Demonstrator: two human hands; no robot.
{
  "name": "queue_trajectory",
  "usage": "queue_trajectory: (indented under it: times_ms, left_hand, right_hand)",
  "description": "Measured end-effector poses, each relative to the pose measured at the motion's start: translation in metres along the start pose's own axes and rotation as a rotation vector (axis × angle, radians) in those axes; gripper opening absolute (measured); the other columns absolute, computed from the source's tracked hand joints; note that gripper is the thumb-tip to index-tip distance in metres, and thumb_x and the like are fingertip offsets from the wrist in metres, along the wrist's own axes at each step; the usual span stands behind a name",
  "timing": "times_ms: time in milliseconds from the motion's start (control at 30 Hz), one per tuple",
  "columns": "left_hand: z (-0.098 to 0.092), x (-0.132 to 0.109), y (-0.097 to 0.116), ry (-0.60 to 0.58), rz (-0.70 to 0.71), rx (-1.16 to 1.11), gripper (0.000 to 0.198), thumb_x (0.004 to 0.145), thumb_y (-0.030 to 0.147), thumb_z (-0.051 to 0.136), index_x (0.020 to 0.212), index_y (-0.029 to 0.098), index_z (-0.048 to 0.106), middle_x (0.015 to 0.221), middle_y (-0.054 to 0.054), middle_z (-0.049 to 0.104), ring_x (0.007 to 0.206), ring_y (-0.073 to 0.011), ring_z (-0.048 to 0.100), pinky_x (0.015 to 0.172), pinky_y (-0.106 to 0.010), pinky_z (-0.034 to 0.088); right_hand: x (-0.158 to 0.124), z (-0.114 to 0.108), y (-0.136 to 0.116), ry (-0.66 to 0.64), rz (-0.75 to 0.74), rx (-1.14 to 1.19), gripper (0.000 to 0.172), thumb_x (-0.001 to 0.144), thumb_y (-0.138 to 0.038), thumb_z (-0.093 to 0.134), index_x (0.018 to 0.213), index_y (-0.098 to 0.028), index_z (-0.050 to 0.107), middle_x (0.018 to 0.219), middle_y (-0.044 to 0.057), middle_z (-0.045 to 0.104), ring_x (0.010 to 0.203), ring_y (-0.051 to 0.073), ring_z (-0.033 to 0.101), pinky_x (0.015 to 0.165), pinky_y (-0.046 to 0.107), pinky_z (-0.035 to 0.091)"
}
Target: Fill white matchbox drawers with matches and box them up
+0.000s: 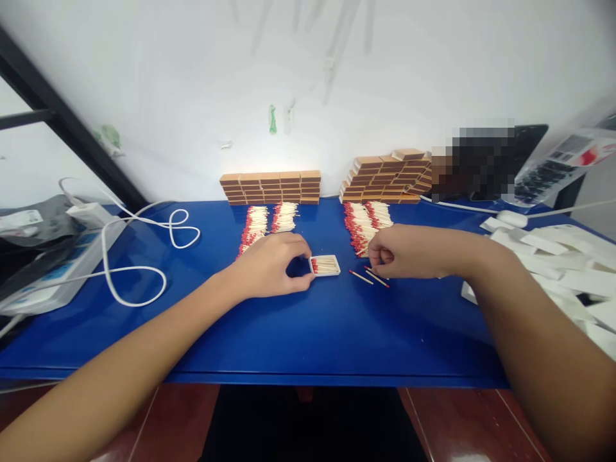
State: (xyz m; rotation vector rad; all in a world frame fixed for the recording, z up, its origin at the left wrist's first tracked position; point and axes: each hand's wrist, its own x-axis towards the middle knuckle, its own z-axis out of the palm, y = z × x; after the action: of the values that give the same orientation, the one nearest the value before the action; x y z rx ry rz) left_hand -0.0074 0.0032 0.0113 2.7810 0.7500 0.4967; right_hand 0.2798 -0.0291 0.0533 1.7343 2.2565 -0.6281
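My left hand (pixel 276 264) grips the left end of a small white matchbox tray (pixel 330 272) between thumb and fingers. Inside the tray lie red-tipped matches (pixel 326 262), their heads toward that hand. To the right, my right hand (pixel 385 253) is closed in a pinch low over the table; whatever is between its fingertips is hidden. A few loose matches (pixel 360 277) lie just below those fingertips. Behind my right hand is a heap of matches (pixel 357 224), partly covered by it. More matches (pixel 254 224) are heaped in two rows behind my left hand.
Brown matchboxes are stacked against the wall in a left stack (pixel 270 187) and a right stack (pixel 385 179). White empty trays (pixel 553 256) pile up at the right. A white cable (pixel 108 256) loops across the blue table (pixel 289 340) at left, beside a power strip (pixel 72 269).
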Motion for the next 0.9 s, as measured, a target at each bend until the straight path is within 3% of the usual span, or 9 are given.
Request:
queue_trajectory:
  times_ms: [167,367,633,900]
  left_hand:
    - [0.0,0.0,0.0,-0.003,-0.009,0.005,0.016,0.09,0.031,0.072,0.101,0.019,0.073,0.104,-0.008,0.076,0.098,-0.0252,0.072,0.088,-0.039,0.058]
    - [0.0,0.0,-0.001,-0.011,-0.007,0.001,0.018,0.09,0.031,0.073,0.102,0.018,0.073,0.104,-0.008,0.076,0.098,-0.0256,0.072,0.089,-0.04,0.058]
    - [0.0,0.0,-0.001,-0.012,-0.008,-0.005,0.019,0.091,0.032,0.072,0.104,0.019,0.073,0.106,-0.008,0.076,0.099,-0.0258,0.072,0.09,-0.041,0.058]
    - [0.001,0.0,-0.002,-0.001,-0.017,-0.005,0.018,0.09,0.032,0.073,0.103,0.019,0.073,0.107,-0.008,0.077,0.099,-0.0255,0.072,0.09,-0.041,0.058]
  right_hand:
    - [-0.003,-0.002,-0.007,0.069,-0.056,0.025,0.018,0.08,-0.031,0.066,0.066,-0.023,0.059,0.064,0.001,0.057,0.056,0.016,0.045,0.054,0.033,0.029]
    - [-0.003,0.0,-0.016,0.028,-0.11,0.104,0.015,0.083,-0.034,0.066,0.073,-0.023,0.067,0.071,0.002,0.068,0.061,0.017,0.056,0.056,0.031,0.036]
    - [-0.002,0.006,-0.016,0.031,-0.093,0.045,0.027,0.088,-0.046,0.067,0.075,-0.023,0.071,0.074,0.004,0.07,0.061,0.018,0.058,0.055,0.032,0.036]
    - [-0.002,0.009,-0.019,-0.001,-0.111,0.057,0.014,0.083,-0.031,0.066,0.073,-0.022,0.064,0.07,0.001,0.063,0.059,0.015,0.049,0.054,0.031,0.032]
